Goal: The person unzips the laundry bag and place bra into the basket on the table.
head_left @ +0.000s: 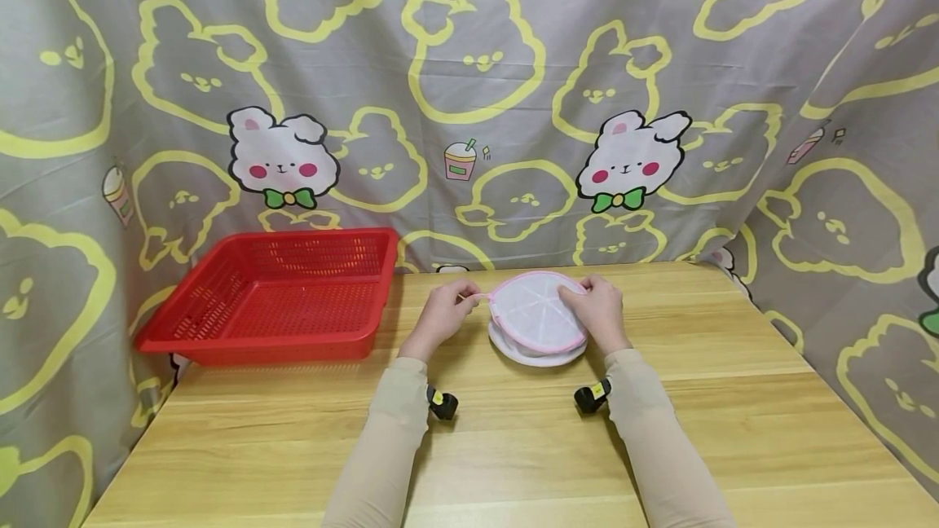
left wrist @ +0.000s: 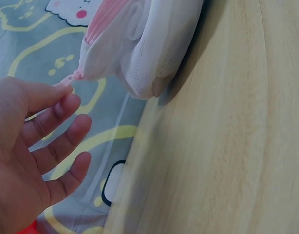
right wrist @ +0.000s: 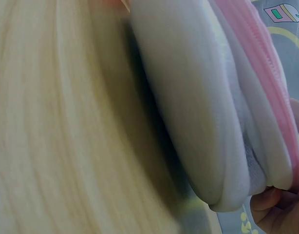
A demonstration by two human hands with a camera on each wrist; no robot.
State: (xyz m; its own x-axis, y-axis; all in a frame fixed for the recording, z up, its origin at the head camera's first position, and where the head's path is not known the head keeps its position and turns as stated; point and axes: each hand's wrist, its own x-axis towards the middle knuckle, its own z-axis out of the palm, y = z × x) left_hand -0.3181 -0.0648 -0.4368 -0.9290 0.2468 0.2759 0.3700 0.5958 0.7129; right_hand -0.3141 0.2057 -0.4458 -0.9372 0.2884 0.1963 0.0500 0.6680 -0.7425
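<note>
A round white mesh laundry bag (head_left: 539, 312) with a pink zipper edge is held tilted over the table, its lower rim close to the wood. Between thumb and forefinger, my left hand (head_left: 443, 314) pinches the thin pink pull (left wrist: 66, 80) at the bag's left end; its other fingers are spread loosely. My right hand (head_left: 597, 312) grips the bag's right edge, thumb on the top panel and fingers behind it. Seen from the right wrist, the pink zipper (right wrist: 266, 73) runs along the bag's side above soft white folds, and part of that hand shows at the edge.
A red plastic basket (head_left: 370, 300) with slotted walls stands at the back left of the wooden table (head_left: 513, 455). Behind the table hangs a grey curtain (head_left: 411, 47) with cartoon prints, which also runs along both sides.
</note>
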